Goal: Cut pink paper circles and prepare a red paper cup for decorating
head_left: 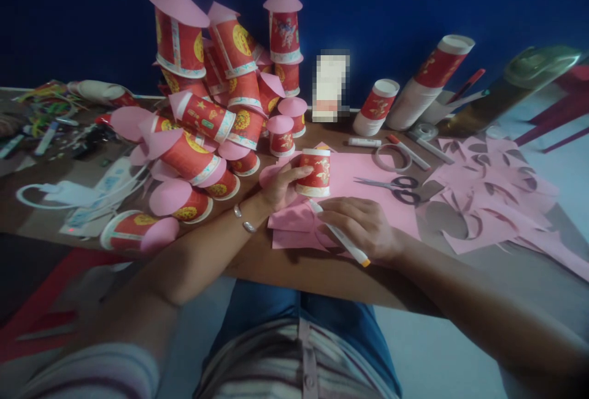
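My left hand (pixel 281 187) holds a red paper cup (pixel 317 173) with gold figures, its thumb across the cup's side. The cup stands over pink paper sheets (pixel 347 172). Just below and right of it, my right hand (pixel 356 224) is closed round a white marker (pixel 343 240) with an orange end. The marker's other end points up and left toward the cup's base. To the right of the cup, scissors (pixel 391 185) with dark handles lie spread on the pink paper.
Red cups with pink cone tops (pixel 179 37) are piled at the left. Behind the paper lie a tape roll (pixel 392 158) and markers. Stacked cups (pixel 432 80) lean at the back right, near pink paper scraps (pixel 497 196). A white cable and power strip (pixel 99 196) lie left.
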`<state>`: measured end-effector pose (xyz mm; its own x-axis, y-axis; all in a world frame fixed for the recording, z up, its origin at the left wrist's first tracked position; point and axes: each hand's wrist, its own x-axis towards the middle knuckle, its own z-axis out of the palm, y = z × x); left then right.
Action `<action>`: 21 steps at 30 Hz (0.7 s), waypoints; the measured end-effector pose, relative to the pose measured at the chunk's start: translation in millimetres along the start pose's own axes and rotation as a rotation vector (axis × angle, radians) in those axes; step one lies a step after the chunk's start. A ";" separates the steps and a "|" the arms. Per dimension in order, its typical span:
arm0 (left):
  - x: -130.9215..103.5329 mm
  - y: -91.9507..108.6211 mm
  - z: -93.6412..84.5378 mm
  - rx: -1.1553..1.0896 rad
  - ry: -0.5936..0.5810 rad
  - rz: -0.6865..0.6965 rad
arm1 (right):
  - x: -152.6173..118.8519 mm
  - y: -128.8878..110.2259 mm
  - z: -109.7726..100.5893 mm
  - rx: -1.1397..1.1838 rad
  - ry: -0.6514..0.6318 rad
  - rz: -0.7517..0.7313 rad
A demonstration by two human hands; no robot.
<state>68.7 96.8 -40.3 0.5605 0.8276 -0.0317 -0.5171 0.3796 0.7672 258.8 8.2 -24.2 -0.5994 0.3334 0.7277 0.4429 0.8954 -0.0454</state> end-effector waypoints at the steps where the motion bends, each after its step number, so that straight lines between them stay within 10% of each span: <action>1: 0.2 0.1 0.0 -0.001 0.001 -0.001 | 1.1 -0.2 -0.8 -0.009 0.010 -0.005; 21: 2.4 1.9 -2.3 -0.051 0.020 -0.015 | 0.1 -1.2 -3.9 -0.047 -0.033 -0.011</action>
<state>67.6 100.4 -40.4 0.5558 0.8294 -0.0557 -0.5417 0.4122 0.7326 260.8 6.0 -21.4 -0.6258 0.3337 0.7050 0.4666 0.8845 -0.0045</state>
